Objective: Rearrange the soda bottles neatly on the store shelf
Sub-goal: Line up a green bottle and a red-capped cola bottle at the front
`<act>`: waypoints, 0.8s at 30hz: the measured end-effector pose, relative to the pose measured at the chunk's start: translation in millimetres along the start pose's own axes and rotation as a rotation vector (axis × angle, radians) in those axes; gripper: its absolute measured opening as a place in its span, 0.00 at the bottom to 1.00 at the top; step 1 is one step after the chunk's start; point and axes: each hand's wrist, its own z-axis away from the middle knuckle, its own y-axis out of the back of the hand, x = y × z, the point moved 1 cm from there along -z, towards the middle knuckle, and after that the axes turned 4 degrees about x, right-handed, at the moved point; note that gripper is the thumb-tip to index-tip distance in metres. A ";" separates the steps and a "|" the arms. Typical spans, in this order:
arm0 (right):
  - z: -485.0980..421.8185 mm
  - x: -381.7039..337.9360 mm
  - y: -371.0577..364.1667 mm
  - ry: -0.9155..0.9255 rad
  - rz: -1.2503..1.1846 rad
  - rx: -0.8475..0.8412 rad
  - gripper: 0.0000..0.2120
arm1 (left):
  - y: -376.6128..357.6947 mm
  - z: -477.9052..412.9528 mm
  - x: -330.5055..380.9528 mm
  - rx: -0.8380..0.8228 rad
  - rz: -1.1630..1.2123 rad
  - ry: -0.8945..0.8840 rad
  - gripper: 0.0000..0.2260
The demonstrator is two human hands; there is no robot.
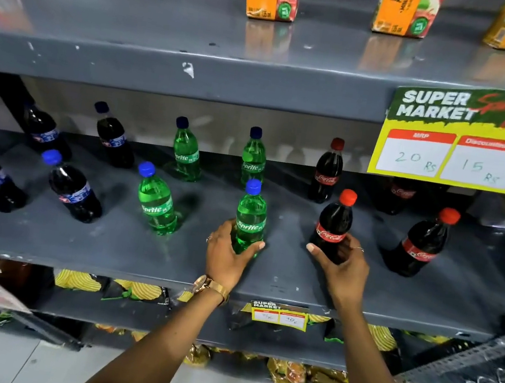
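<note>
1. Head view, centre of the frame: the left hand (228, 255) is wrapped round the base of a front-row Sprite bottle (250, 217), its fingers (258, 245) curled about the green body and grasping it. The bottle stands upright on the grey shelf (105, 244).

2. Just right of centre, the right hand (343, 267) is closed on the lower body of a front-row Coca-Cola bottle (334, 228), thumb on the left flank, the other fingers behind the bottle. This bottle is also upright, its base on the shelf as far as can be judged.

3. The soda bottles are set in two rows on the middle shelf: Pepsi bottles (73, 189) at the left of the frame, Sprite in the middle, Coca-Cola at the right. A second front Sprite bottle (156, 200) and the far-right Coca-Cola bottle (421, 244) appear tilted, though the wide lens may add to that.

4. Judged step: both held bottles are being squared into the front row. Each is best slid rather than lifted, kept low in the grasp so that it cannot topple.

5. Labels are best turned outward, and each front bottle lined up with the one behind it.

6. Equal gaps between neighbours should be kept, and the hanging price card (462, 137) at the upper right should be avoided.
</note>
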 end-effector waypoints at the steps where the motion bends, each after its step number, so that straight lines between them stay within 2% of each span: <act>1: 1.2 -0.6 -0.1 0.000 0.005 0.011 0.32 | -1.2 0.6 -0.9 0.029 -0.016 -0.005 0.25; 3: 2.0 -1.7 -1.1 -0.002 0.033 0.020 0.33 | -3.1 0.9 -2.3 0.066 -0.044 0.000 0.25; 10: 1.8 1.3 2.3 0.004 0.125 -0.005 0.24 | -3.8 -3.3 -5.1 0.072 -0.008 0.021 0.26; 15: 4.3 -0.7 0.2 0.019 0.127 -0.029 0.29 | -0.9 -3.2 -6.9 0.064 0.051 0.018 0.25; 20: 5.8 -3.4 -0.9 0.023 0.188 0.002 0.23 | -0.2 -2.8 -6.2 0.069 0.053 0.008 0.25; 24: 6.5 -2.8 0.2 0.010 0.205 0.034 0.23 | -0.1 -2.2 -7.0 0.084 0.028 -0.002 0.24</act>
